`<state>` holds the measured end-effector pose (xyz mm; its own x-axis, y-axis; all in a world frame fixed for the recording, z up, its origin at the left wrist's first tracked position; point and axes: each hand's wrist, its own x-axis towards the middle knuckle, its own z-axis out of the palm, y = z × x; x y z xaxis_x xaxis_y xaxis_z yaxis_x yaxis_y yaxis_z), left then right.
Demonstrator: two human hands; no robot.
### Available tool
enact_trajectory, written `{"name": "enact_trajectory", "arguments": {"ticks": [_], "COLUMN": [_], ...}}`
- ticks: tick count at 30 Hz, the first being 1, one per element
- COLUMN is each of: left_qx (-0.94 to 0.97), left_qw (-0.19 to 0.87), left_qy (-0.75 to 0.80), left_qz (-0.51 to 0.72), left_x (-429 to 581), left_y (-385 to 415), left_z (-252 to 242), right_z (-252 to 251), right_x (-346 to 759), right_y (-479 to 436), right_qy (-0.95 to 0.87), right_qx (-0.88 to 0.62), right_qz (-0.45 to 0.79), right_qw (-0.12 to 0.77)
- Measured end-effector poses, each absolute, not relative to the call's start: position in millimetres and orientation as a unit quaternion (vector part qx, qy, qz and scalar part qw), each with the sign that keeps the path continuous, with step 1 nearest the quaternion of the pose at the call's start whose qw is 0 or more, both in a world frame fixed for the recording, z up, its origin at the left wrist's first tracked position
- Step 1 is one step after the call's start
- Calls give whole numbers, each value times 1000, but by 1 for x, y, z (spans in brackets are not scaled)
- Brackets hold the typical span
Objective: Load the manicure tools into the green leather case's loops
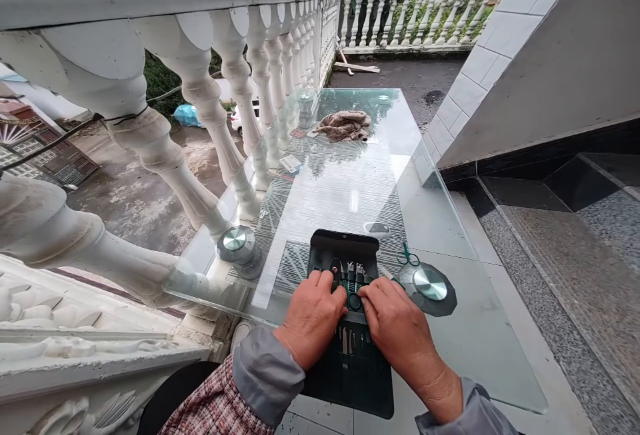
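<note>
An unfolded black manicure case [370, 382] lies on the glass table, its far flap raised. Nail clippers [355, 270] stand in its upper section, and slim metal tools [345, 340] lie in the lower section. My left hand [313, 315] is closed over the case's left side, its fingertips beside a dark green ring handle [355, 301]. From the right, my right hand [397, 318] is closed with thumb and fingers pinched at that same ring. The fingers partly cover what they grip. Green-handled scissors [407, 256] are on the glass beyond my right hand.
On the glass table [480, 308] are a crumpled brown cloth [345, 126], a small card or box [290, 164] and a whitish oval object [377, 228]. White balusters [190, 82] line the left side. Stone steps [560, 242] rise on the right.
</note>
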<state>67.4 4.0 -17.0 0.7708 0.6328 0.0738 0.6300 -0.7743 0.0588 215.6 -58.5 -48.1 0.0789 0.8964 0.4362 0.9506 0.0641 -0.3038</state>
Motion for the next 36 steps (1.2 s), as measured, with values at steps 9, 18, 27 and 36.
{"name": "enact_trajectory", "arguments": {"ticks": [9,18,27,36], "left_qx": [943,940,962,976], "left_qw": [13,34,16,-50], "left_qy": [332,339,256,200], "left_qz": [31,17,97,68], "left_x": [68,64,66,66], "left_y": [5,5,6,7], "left_z": [-17,-12,-16,-26], "right_z": [-43,-48,-48,-56], "right_x": [214,205,235,232], "right_y": [-61,-59,-45,-26], "right_qy": [-694,-699,-641,-691], "right_qx": [-672,-661,-671,-648], "right_qz": [-19,-32,-28,28], "right_qw": [258,270,371,320]}}
